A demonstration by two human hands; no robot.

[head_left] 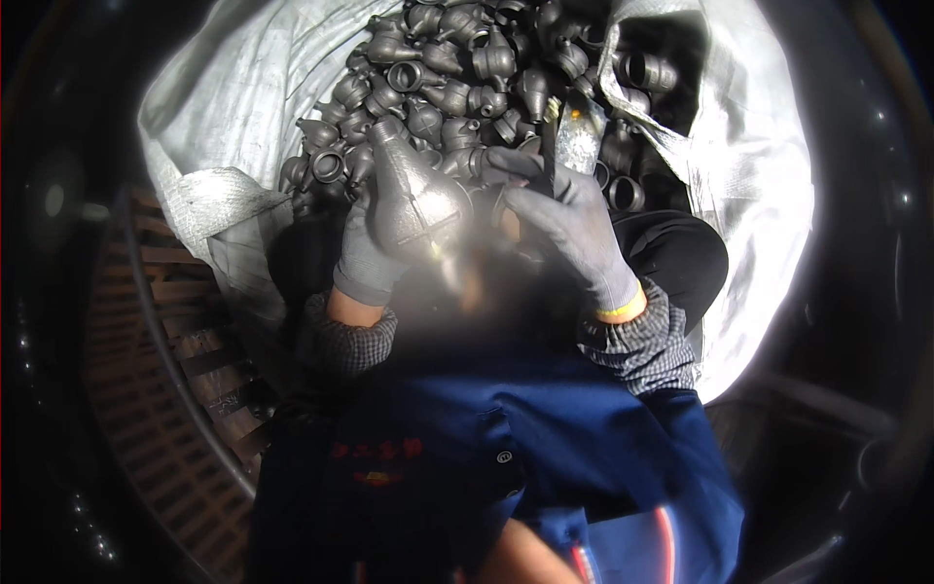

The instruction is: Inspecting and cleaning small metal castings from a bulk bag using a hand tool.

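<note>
My left hand (366, 255), in a grey glove, is closed around the rounded body of a grey metal casting (416, 200). This casting is bulb-shaped, with a narrow neck tilted up and to the left and a raised cross mark on its broad side. To its right, my gloved right hand (576, 232) grips a flat metal tool (581, 136) with a shiny, wide blade pointing away from me. A thin dark bar runs beside the blade. The tool's exact kind is unclear, and a blurred haze hides the area between my hands.
A large white woven sack (233, 117) stands wide open, holding a heap of similar dark castings (443, 97). One sack flap (671, 146) folds inward at the right. A rusty brown slatted crate (161, 389) stands at the lower left.
</note>
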